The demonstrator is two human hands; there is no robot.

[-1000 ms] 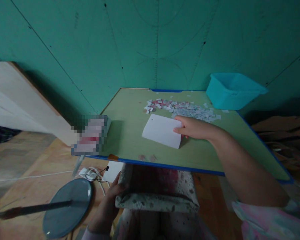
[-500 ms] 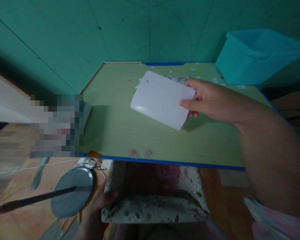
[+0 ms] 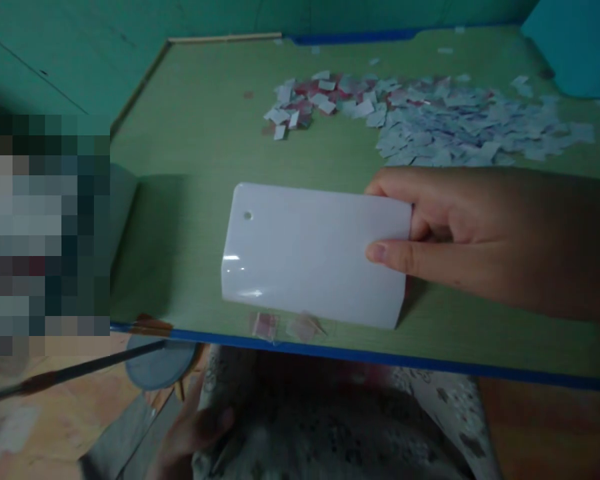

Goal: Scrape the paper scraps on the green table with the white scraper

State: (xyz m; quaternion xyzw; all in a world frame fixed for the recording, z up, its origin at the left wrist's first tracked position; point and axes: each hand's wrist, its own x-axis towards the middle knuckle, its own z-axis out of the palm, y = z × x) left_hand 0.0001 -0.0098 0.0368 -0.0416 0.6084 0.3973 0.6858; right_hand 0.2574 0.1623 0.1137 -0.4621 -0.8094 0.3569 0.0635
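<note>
My right hand [image 3: 445, 240] grips a thin, glossy white plastic sheet [image 3: 305, 253] by its right edge, thumb on top and fingers beneath. The sheet has a small round hole in its upper left corner and bows slightly, above the front part of the greenish table [image 3: 205, 220]. Beyond it lies a spread heap of small white and reddish paper pieces [image 3: 440, 127]. Down below the table edge, my left hand [image 3: 200, 430] is beside the flower-patterned cloth [image 3: 340, 427] over the lap; its fingers are dim and partly hidden.
Two small pieces under clear tape [image 3: 265, 327] are at the blue-trimmed front edge. A turquoise bag or container [image 3: 580, 50] stands at the back right. A blurred-out object [image 3: 35, 233] is at left. On the floor stands a round grey disc [image 3: 155, 367] with a dark rod across it.
The view has tilted down and come closer, showing more of the paper pieces. My right hand has brought the white sheet nearer the table's front edge and turned it more level.
</note>
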